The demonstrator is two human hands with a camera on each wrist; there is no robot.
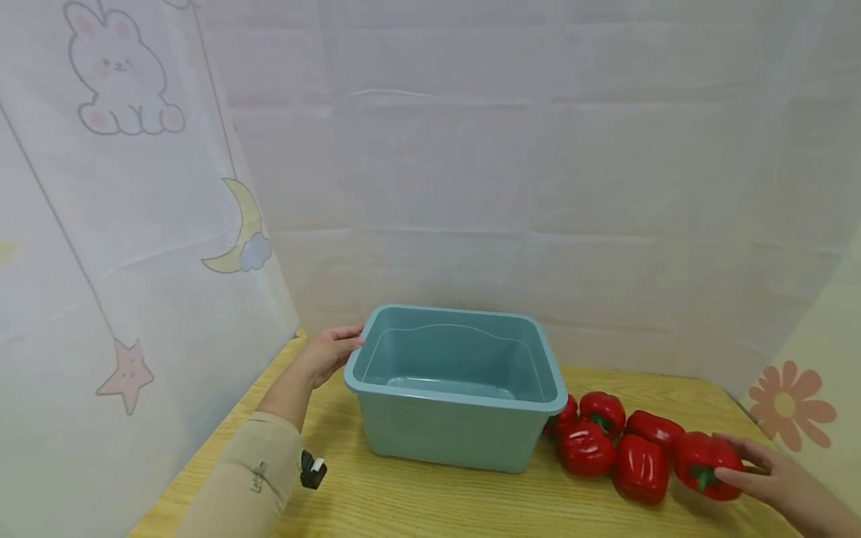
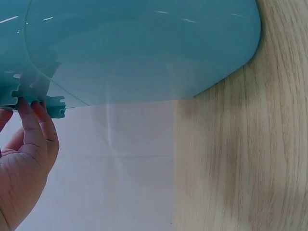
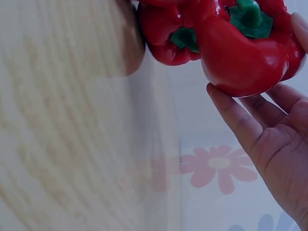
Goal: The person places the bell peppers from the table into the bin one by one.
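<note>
Red pepper at the right end of the row is held by the right hand, fingers curled around it. The right wrist view shows its green stem. The left hand touches the far left rim of the bin with nearly straight fingers.

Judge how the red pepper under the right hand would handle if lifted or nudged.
The red pepper looks glossy, so probably slick under the right hand. Its lobed, rounded body may rock or roll. Its moulded sheen suggests a light, stiff plastic piece.
</note>
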